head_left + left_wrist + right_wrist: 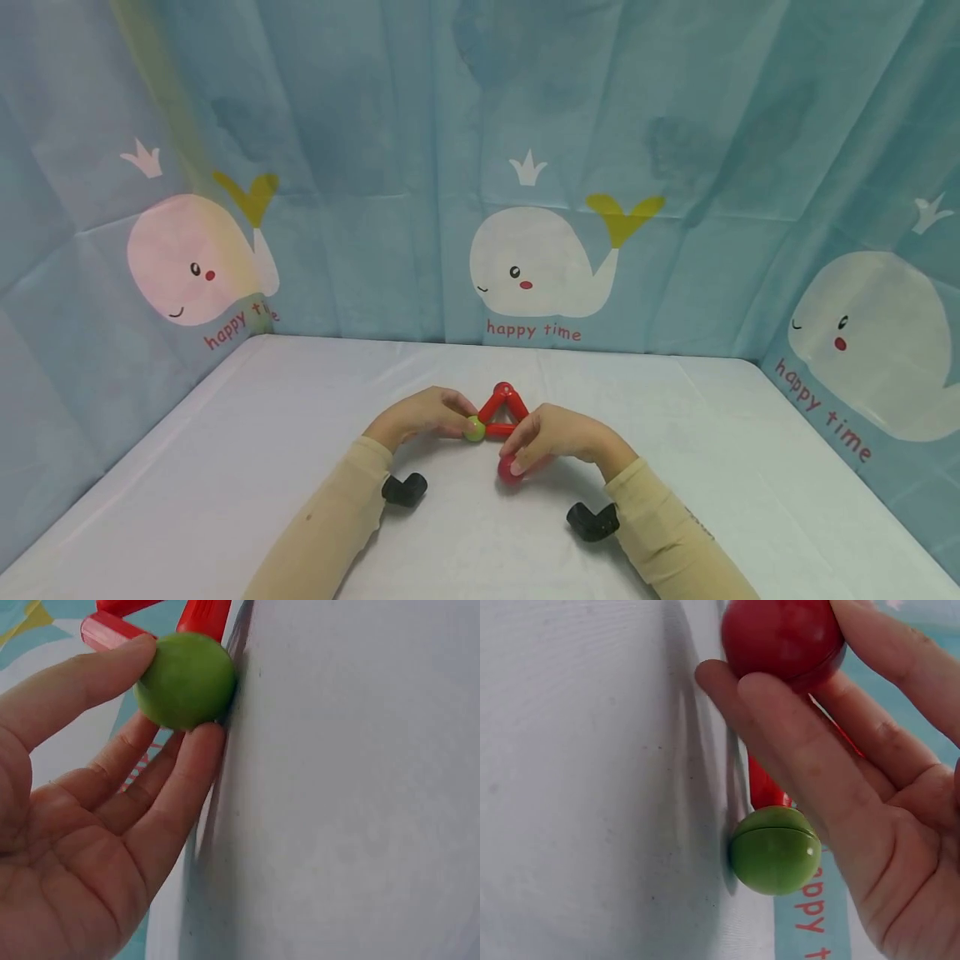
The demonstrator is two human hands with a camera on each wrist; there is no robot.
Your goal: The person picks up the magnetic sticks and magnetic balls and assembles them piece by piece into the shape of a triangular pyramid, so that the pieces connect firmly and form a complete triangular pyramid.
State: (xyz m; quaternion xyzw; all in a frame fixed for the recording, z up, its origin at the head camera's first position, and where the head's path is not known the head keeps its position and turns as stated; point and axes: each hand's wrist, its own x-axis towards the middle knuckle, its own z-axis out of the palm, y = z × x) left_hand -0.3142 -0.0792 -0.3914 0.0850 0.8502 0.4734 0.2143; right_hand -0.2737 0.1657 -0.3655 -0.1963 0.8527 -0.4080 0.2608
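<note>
Red rods (pixel 492 407) and balls form a triangle on the white table, with a red ball (pixel 503 388) at its far corner. My left hand (pixel 427 413) pinches the green ball (pixel 186 681) at the left corner between thumb and fingers. Nearer to me, my right hand (pixel 566 433) holds another red ball (pixel 784 637) by thumb and fingertips. Some red shows behind those fingers; whether it joins this ball I cannot tell. Beyond the right fingers, a second green ball (pixel 776 851) touches a red rod end (pixel 767 784). The right hand hides the triangle's right corner in the head view.
A white cloth covers the table (pixel 300 417). Light blue curtains (pixel 360 167) with printed whales stand behind it and along both sides. A black device (pixel 405 490) sits at the left wrist, and a similar black device (pixel 592 522) at the right.
</note>
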